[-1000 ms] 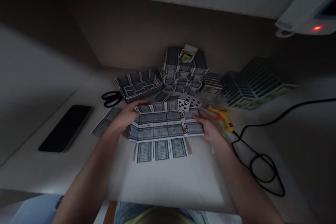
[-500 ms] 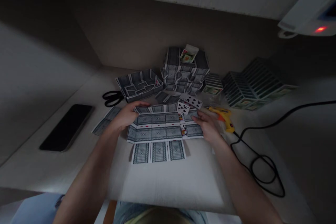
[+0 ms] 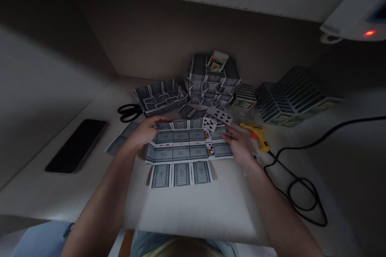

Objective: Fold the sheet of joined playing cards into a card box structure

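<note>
The phone (image 3: 76,145) lay on the surface (image 3: 193,209), left of the scissors (image 3: 129,112); the open tray (image 3: 160,97) sat behind the card panel (image 3: 181,144), and the glue gun (image 3: 256,134) lay right of the panel.

Single head view here, looking forward and down over worktop (image 3: 193,213), both forearms reaching in from bottom edge.
</note>
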`<state>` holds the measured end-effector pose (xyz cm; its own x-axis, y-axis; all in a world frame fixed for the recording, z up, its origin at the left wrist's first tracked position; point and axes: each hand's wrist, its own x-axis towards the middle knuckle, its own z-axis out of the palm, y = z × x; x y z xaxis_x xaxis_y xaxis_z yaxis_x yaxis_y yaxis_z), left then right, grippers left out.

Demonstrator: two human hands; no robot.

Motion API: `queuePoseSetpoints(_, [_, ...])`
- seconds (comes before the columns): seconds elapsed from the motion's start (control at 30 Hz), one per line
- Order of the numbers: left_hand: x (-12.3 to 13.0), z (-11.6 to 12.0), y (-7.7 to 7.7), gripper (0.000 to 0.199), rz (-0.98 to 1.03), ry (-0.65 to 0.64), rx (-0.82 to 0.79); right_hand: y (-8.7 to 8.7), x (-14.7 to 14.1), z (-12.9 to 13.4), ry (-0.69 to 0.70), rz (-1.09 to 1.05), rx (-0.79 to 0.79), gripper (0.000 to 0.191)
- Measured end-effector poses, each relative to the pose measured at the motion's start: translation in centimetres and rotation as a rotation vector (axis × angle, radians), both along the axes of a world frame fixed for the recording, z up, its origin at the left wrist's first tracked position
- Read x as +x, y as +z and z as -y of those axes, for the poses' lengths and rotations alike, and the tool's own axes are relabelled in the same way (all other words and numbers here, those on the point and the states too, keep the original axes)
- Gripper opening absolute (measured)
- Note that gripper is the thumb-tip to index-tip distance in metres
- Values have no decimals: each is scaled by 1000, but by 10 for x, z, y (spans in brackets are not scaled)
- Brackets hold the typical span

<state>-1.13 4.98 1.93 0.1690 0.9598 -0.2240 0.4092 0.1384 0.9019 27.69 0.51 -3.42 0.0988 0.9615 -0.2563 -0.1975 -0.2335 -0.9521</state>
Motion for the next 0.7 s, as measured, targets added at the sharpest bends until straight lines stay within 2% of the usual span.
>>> queuePoseSetpoints(0.17, [-1,-1,-2,44,-78,-18,9,-4,1,-1,-81,66,-32,45])
queuePoseSetpoints(0.5, [-5,-4,-5,44,-64,-51,18,1,1,0,-65,149,-37,48])
queuePoseSetpoints(0.6, [-10,-2,-1,42,-59,-139,19,6,-1,1,2,220,-23,47])
queuePoseSetpoints(0.7, [-17,2,5,45,-28,-353,-72,9,-2,3,97,293,43,42])
